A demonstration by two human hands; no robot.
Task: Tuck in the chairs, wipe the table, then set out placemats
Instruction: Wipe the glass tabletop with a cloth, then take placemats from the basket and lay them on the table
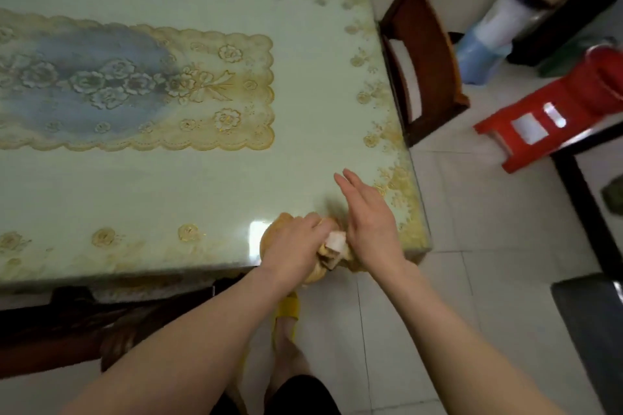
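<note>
The table [209, 178] has a pale green glass top with gold lace print and a blue flowered centre panel. At its near right corner my left hand [293, 246] grips a bundle of round tan placemats [269, 236] with a whitish piece among them, partly hanging over the table edge. My right hand [367, 219] hovers just right of the bundle, fingers straight and pointing away from me, palm facing left. A brown wooden chair [421, 57] stands tucked against the table's right end. Another dark chair [60, 317] sits under the near edge at lower left.
A red plastic stool [553, 118] lies tipped on the tiled floor at right. Behind it stand a blue-and-white water container [488, 40] and dark furniture [573, 7]. A dark frame [586, 209] runs along the right side. My foot in a yellow slipper [286, 313] is below the table corner.
</note>
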